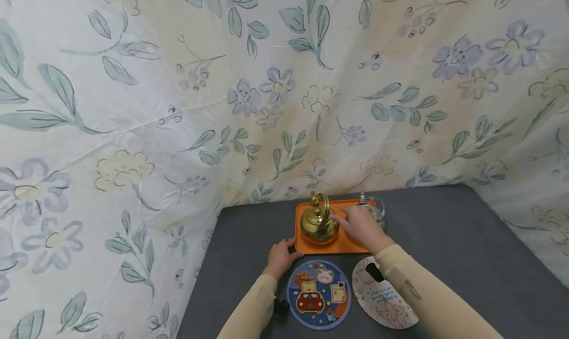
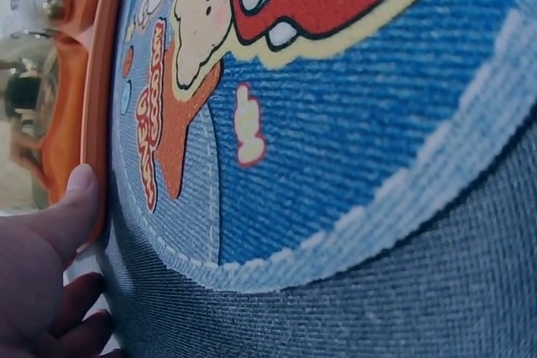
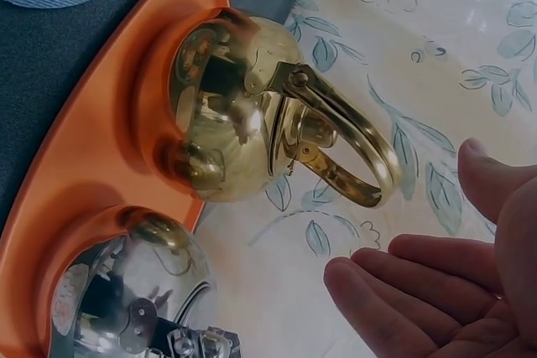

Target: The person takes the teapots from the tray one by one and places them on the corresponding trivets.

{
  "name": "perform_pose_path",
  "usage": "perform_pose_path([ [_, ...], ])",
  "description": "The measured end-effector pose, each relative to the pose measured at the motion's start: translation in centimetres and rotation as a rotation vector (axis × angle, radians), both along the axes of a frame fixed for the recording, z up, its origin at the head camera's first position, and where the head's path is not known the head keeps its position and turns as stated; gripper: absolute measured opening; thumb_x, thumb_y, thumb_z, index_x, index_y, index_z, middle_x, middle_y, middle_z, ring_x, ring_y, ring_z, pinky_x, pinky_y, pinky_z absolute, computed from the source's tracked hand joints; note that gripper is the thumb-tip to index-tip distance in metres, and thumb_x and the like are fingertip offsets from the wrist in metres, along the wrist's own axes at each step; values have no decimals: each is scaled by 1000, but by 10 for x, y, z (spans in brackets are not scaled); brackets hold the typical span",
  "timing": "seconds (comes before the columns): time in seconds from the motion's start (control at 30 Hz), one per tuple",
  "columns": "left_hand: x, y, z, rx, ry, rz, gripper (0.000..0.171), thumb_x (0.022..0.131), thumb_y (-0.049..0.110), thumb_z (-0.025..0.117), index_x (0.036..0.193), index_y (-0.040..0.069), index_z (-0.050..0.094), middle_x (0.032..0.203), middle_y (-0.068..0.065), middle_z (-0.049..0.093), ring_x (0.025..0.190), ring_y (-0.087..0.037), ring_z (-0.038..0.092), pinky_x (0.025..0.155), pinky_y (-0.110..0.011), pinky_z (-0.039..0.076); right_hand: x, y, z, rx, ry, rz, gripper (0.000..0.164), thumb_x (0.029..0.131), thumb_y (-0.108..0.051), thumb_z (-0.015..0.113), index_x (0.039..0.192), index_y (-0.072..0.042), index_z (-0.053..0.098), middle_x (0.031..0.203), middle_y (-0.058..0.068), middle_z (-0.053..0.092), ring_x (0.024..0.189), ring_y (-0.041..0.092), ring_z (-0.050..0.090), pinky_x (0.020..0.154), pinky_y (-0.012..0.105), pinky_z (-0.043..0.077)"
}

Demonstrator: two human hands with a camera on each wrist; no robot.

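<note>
An orange tray bears a gold kettle on its left and a silver kettle on its right. My left hand grips the tray's near left corner; in the left wrist view its thumb presses on the rim. Over the tray, between the two kettles, is my right hand. Its fingers and thumb are spread apart with nothing between them in the right wrist view, close to the gold kettle's raised handle but not touching it.
A round blue denim-look mat with cartoon patches lies in front of the tray. Beside it is a pale printed mat, partly under my right forearm. The dark grey tabletop meets a flowered cloth behind.
</note>
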State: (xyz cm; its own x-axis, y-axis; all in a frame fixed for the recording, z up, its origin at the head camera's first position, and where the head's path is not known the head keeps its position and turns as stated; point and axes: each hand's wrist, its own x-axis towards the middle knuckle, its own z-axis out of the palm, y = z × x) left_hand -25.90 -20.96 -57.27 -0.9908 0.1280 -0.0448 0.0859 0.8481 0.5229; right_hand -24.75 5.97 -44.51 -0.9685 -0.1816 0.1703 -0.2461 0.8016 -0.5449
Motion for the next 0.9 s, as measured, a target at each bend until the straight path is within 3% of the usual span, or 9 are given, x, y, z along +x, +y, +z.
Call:
perform_pose_path([
  [0.27,-12,-2,-1,-10,-12,-13,68,88,41,77,148,19,54,143,-11,60,139,-42,47,111,-61,39,-20,-2,-3,-11,29,-6,60,101,-45,59,125,9,67,40,0,45,33,16,44,59,36,53],
  [0.5,-17,0,3,7,-22,-4,67,89,40,77,148,19,54,144,-11,59,139,-43,47,112,-61,38,-35,-2,-5,5,6,2,61,101,-45,60,127,10,66,54,11,61,38,17,54,72,45,60],
  [0.57,-17,1,3,12,-27,0,67,89,39,77,148,18,54,144,-11,59,139,-43,47,111,-62,38,-40,-2,-5,2,11,14,60,101,-45,60,125,9,67,55,11,61,39,16,54,71,43,60],
  [0.73,-18,5,4,12,-39,12,67,89,39,77,148,18,54,144,-11,59,139,-43,46,111,-62,37,-52,-5,-7,-14,22,21,48,100,-44,62,101,2,75,52,4,54,42,14,51,56,33,49],
  [0.8,-19,6,4,6,-41,16,67,89,40,77,148,19,54,145,-11,59,139,-43,47,111,-62,38,-57,-6,-7,-16,17,14,46,99,-42,64,100,2,75,60,8,62,48,16,57,56,34,49],
  [0.9,-19,8,5,2,-40,20,67,88,40,78,148,18,55,144,-11,59,139,-42,47,111,-62,38,-62,-7,-7,-11,-12,10,53,99,-42,64,117,7,72,90,22,74,69,27,71,69,42,59],
])
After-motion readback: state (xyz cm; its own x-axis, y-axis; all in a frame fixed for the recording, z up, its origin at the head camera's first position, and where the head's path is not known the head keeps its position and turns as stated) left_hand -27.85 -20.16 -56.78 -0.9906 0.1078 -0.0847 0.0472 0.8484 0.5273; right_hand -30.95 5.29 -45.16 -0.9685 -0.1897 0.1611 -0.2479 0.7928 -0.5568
